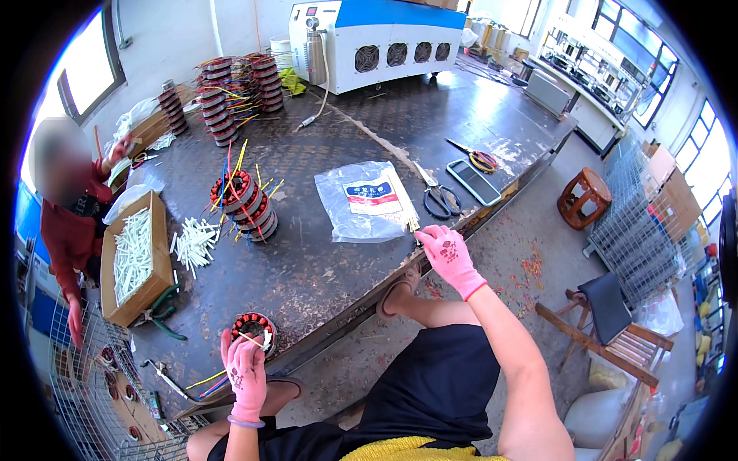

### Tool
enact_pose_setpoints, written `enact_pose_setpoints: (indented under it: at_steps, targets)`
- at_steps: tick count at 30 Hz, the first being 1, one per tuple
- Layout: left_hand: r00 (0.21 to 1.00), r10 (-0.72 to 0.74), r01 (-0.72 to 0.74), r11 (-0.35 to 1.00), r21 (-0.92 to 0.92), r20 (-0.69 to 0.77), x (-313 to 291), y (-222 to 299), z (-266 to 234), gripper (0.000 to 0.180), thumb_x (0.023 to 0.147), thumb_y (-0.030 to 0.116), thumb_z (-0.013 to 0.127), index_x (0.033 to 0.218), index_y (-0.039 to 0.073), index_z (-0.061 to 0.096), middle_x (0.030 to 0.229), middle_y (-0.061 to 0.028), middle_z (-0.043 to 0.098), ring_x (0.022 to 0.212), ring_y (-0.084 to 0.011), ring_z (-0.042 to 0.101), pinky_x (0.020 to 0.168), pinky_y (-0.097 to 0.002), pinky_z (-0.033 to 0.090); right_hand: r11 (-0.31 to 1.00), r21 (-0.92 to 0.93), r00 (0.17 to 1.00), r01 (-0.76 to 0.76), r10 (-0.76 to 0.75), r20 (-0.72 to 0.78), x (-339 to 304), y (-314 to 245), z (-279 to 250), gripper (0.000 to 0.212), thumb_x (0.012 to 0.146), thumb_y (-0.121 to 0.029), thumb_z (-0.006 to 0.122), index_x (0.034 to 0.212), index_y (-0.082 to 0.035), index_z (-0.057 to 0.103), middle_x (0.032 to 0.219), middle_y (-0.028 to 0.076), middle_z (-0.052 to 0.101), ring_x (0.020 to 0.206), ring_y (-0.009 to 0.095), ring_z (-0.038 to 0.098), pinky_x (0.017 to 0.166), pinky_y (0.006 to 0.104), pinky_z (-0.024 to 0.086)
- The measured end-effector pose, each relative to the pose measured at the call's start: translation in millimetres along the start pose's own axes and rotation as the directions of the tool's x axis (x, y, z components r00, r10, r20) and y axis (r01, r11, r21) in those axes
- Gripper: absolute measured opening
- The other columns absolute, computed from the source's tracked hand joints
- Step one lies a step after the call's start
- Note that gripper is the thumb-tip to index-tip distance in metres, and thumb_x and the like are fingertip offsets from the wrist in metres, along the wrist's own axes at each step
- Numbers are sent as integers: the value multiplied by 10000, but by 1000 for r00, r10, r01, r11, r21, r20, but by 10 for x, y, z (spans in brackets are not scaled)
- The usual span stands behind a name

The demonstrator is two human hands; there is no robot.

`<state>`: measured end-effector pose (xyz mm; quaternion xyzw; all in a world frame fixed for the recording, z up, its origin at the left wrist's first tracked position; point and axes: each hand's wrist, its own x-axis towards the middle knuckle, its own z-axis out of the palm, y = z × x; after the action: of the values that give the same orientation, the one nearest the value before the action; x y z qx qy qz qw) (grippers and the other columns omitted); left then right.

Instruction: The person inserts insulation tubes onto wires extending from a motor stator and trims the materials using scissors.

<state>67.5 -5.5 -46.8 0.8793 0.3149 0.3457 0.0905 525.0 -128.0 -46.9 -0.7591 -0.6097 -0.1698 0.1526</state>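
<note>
My left hand, in a pink glove, is closed at the near left side of a motor stator with red coils. A thin pale strip lies across the stator by my fingers. Coloured lead wires trail from there over the table edge. My right hand, also gloved in pink, pinches at the ends of thin cable ties poking out of a clear plastic bag. My fingertips partly hide those ends. Just beyond are dark-handled scissors.
A phone and pliers lie right of the bag. Stators stand stacked mid-table, with more at the back. Left are a cardboard box of white tubes, loose tubes, and a co-worker. A blue-white machine stands behind.
</note>
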Motion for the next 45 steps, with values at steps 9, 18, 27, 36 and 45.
enact_pose_setpoints:
  at_steps: [9, 18, 27, 36, 45]
  targets:
    - [1000, 2, -2, 1000, -9, -18, 4, 15, 15, 118, 855, 21, 583, 965, 45, 616, 985, -81, 688, 1086, -296, 620, 1181, -547, 288, 997, -20, 988, 79, -75, 137, -18, 78, -39, 374, 844, -164, 651, 1217, -181, 642, 1162, 18, 601, 1049, 218, 593, 864, 398, 494]
    - [1000, -5, 5, 1000, 5, 5, -11, -5, -2, 151, 878, 64, 595, 1027, 70, 620, 1034, -39, 690, 1107, -285, 604, 1160, -568, 297, 996, -16, 996, 89, -89, 19, -63, 25, -100, 437, 803, -205, 704, 1231, -177, 621, 1157, 9, 594, 1051, 210, 582, 865, 389, 487]
    - [1000, -8, 8, 1000, -3, -2, 29, 42, -8, 104, 926, 130, 580, 981, 56, 628, 986, -82, 690, 1079, -293, 621, 1178, -544, 284, 990, -9, 987, 141, -141, -75, -181, 88, 67, 184, 836, -210, 682, 1016, -181, 666, 1029, -24, 623, 954, 188, 606, 807, 364, 487]
    - [1000, 7, -7, 1000, -11, -6, 3, 46, 19, 156, 885, 82, 605, 1034, 69, 649, 989, -69, 665, 1094, -288, 604, 1160, -564, 301, 775, 624, 927, 100, 155, -341, -243, -467, -610, 234, 851, 70, 687, 1027, -61, 604, 1152, 117, 675, 899, 205, 696, 701, 293, 546]
    - [988, 18, -14, 1000, 27, -151, 181, 278, 192, 286, 750, 15, 717, 1005, 93, 614, 937, -92, 670, 958, -288, 649, 1105, -542, 397, -283, 938, 960, -200, 136, 246, -485, -1684, -1139, 320, 921, 84, 588, 1207, -25, 497, 1188, 134, 628, 1054, 191, 651, 873, 306, 551]
